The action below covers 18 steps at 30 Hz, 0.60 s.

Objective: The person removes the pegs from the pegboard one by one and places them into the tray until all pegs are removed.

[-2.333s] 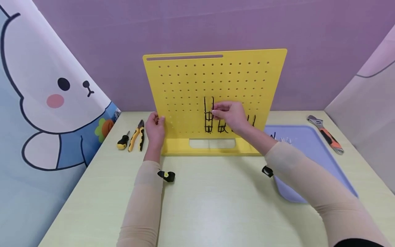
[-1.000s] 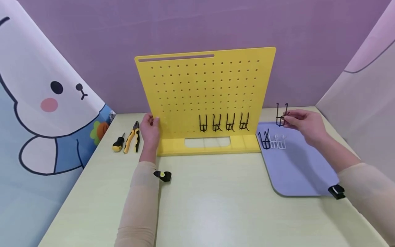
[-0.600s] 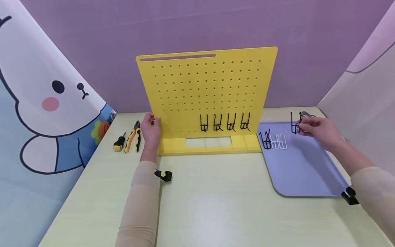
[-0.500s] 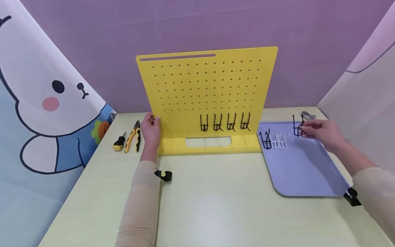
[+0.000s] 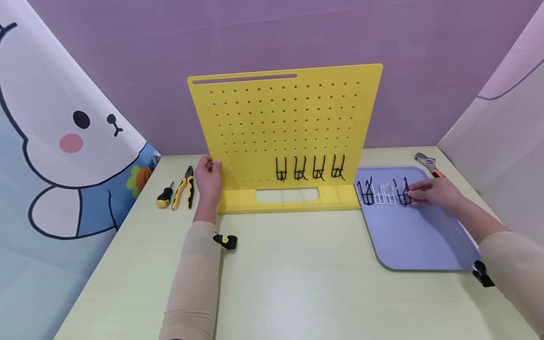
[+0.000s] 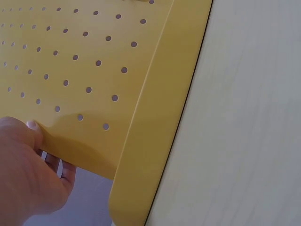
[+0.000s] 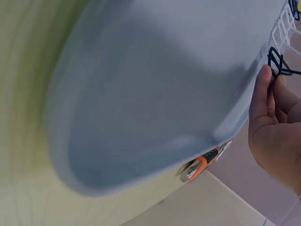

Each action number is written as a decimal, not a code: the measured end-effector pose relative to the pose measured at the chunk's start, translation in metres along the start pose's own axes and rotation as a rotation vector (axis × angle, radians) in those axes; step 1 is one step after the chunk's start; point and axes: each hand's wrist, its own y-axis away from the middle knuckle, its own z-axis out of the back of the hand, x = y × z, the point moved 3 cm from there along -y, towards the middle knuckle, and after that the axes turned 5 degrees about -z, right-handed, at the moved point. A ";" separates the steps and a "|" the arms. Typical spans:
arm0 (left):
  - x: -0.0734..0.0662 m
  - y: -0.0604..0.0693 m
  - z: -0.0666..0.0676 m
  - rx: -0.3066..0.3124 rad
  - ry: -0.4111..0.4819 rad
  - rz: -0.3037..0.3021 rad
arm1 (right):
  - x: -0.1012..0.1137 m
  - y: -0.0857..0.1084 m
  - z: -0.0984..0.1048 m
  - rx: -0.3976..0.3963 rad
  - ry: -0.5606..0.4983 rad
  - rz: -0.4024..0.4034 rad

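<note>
In the head view my left hand point(image 5: 209, 181) grips the left edge of the upright yellow pegboard point(image 5: 272, 118); the left wrist view shows its thumb point(image 6: 35, 129) on the front face and fingers behind. Several black hooks, one of them a hook point(image 5: 281, 174), hang in a row low on the board's right half. My right hand point(image 5: 435, 194) pinches a black hook point(image 5: 403, 198) at the back of the blue tray point(image 5: 416, 241), just right of the white hooks point(image 5: 384, 198). In the right wrist view, thumb and finger hold that black hook point(image 7: 277, 63).
Another black hook point(image 5: 367, 196) lies at the tray's left back corner. Left of the board are pliers point(image 5: 183, 189) and a screwdriver point(image 5: 164, 196). An adjustable wrench point(image 5: 428, 163) lies behind the tray. A purple backdrop point(image 5: 272, 33) stands behind the table.
My right hand went from the board to the right with a black hook, then lowered it to the tray beside the white hooks. My left hand has kept its grip on the board.
</note>
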 end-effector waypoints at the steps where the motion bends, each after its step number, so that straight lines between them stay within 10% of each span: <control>1: 0.000 0.000 0.000 0.000 0.003 -0.001 | 0.000 -0.001 -0.002 0.006 0.011 -0.009; 18: -0.001 0.001 0.002 0.016 0.018 0.012 | 0.005 -0.002 -0.010 -0.002 0.123 -0.040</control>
